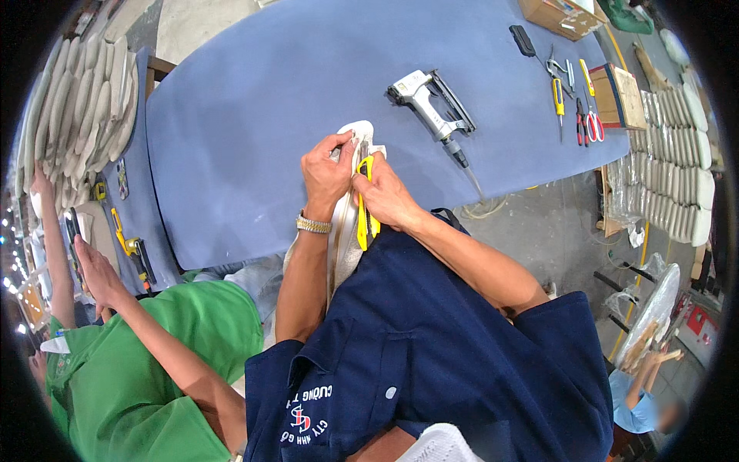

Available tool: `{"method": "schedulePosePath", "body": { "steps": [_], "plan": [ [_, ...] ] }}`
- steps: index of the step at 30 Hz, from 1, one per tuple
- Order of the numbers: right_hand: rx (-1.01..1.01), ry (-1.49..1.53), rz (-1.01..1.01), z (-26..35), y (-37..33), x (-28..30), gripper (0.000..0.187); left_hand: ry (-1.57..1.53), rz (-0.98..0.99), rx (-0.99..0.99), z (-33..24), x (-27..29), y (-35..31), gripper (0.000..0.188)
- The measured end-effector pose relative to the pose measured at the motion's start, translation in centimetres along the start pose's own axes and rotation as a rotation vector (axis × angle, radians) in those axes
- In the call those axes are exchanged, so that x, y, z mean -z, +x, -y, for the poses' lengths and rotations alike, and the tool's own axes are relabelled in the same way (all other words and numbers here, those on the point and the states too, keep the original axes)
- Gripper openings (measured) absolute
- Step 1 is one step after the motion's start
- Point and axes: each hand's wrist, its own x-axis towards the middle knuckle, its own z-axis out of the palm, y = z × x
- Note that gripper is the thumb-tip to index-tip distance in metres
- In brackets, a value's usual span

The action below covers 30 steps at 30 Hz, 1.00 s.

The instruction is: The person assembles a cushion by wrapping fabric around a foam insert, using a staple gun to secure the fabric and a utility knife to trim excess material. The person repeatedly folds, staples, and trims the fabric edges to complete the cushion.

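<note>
My right hand (387, 196) is closed around a yellow utility knife (363, 219), its front end pointing at an off-white fabric-covered piece (356, 127). With bent fingers, my left hand (326, 173) pinches the edge of that piece near its far, rounded end. The piece runs back from the table edge along my left forearm toward my body, and part of it is hidden by my arms. Exactly where the blade meets the fabric is too small to tell. Beyond my hands, a grey staple gun (433, 108) with a hose lies on the blue-covered table (254, 100).
Red-handled scissors (594, 127), a yellow screwdriver (559, 96) and pliers lie at the table's right, beside a wooden box (622, 96). Padded pieces are stacked left (81, 100) and right (677, 162). A co-worker in green (162, 339) stands close on my left.
</note>
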Motion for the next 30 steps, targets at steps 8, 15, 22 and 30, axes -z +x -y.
{"method": "schedulePosePath", "body": {
  "steps": [8, 15, 22, 30],
  "plan": [
    [-0.019, -0.077, 0.038, -0.7, -0.4, 0.1, 0.024, -0.050, 0.001, 0.039, 0.4, -0.5, 0.1, 0.018],
    [0.012, -0.128, 0.092, -0.6, -0.7, 0.7, 0.025, -0.037, 0.028, 0.071, 0.1, 0.4, 1.2, 0.023],
    [0.047, -0.022, 0.046, 1.5, -2.5, 3.9, 0.025, -0.143, 0.284, 0.232, 0.1, 2.5, 3.0, 0.018],
    [0.323, -0.404, -0.276, 0.7, 1.1, 5.1, 0.033, -0.444, 0.284, 0.363, -0.2, 3.9, 2.4, 0.021]
  ]
}}
